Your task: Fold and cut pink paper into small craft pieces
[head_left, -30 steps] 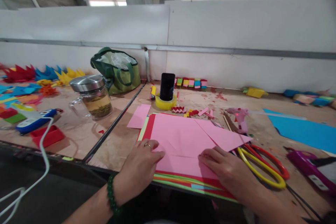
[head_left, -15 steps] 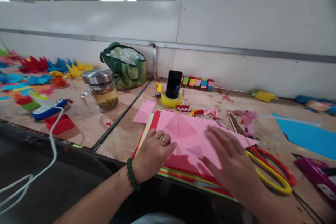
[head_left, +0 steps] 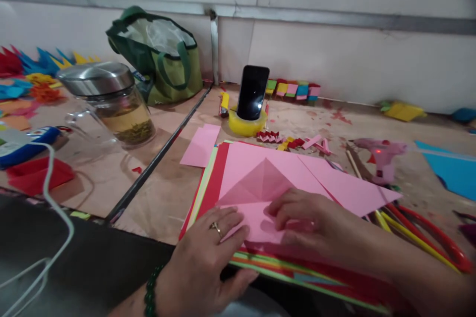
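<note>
A creased pink sheet of paper point(head_left: 262, 183), its upper part a triangle with its point away from me, lies on a stack of coloured paper point(head_left: 218, 171). My left hand point(head_left: 211, 252), with a ring and a green bead bracelet, rests its outstretched fingers on the sheet's lower left, thumb apart near the stack's front edge. On the right side of the sheet, my right hand point(head_left: 316, 220) has its fingers curled, with paper between them and the thumb. Its grip is partly hidden. Another pink piece point(head_left: 357, 193) reaches past the stack's right edge.
Behind the stack, a phone point(head_left: 253, 91) leans in a yellow tape roll point(head_left: 243, 126). A glass tea mug point(head_left: 126, 121) and a green bag point(head_left: 176, 77) stand left. A pink glue gun point(head_left: 383, 156) and red-and-yellow-handled scissors point(head_left: 433, 230) lie right. A white cable point(head_left: 61, 208) hangs over the edge.
The view has tilted down and come closer. My right hand has moved inward onto the pink sheet and curled its fingers. My left hand stays on the sheet, its fingers now flatter.
</note>
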Demonstrator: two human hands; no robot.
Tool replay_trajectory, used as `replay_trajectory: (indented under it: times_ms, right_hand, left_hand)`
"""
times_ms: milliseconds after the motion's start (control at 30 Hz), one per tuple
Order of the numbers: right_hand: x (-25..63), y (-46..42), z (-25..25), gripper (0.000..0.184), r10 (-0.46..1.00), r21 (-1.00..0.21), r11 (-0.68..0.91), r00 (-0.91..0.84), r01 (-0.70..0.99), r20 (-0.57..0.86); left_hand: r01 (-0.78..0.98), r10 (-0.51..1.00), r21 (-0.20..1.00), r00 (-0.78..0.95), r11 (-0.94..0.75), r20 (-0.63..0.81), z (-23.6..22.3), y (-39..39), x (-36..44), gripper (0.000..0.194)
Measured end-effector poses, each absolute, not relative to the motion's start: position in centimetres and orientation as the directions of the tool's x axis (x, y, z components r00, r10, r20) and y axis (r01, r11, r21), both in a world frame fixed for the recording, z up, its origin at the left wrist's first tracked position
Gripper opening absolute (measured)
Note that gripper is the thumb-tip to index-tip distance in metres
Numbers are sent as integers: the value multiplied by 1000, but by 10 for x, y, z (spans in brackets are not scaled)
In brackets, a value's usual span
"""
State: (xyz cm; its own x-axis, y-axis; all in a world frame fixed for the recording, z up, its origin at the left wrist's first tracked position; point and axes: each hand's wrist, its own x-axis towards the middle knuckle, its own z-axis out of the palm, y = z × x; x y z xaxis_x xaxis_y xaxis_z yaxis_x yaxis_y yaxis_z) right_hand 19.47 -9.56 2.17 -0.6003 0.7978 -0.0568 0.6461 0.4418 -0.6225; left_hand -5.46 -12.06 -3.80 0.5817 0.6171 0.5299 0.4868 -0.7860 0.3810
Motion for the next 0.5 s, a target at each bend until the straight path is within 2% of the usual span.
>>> replay_trajectory:
  times_ms: [33,100,200,367,500]
  right_hand:
    - [195,-94,20,7,824,-675,376,-562,635,-70]
    - [193,-94,14,13,868,-747,257,-486,613,-100]
    - [188,-93,7,16,903,-788,161,-411,595,-126]
    - [184,-94,-1,9,916,-776,186,-392,603,-86]
    - [184,-97,-3,10,921,-753,174,-376,635,-104]
  left_hand:
    - [477,613,389,567,-789,550,-39,-120,-55,35]
    - [461,607,398,546,-793,577,-39,-118,-55,30]
    - [451,591,387,542,-804,597,-36,-116,-54,27]
    - [439,594,402,561,-804,576,-34,-114,-53,20]
    - [432,596,411,577,-803,559,-40,-114,-56,25]
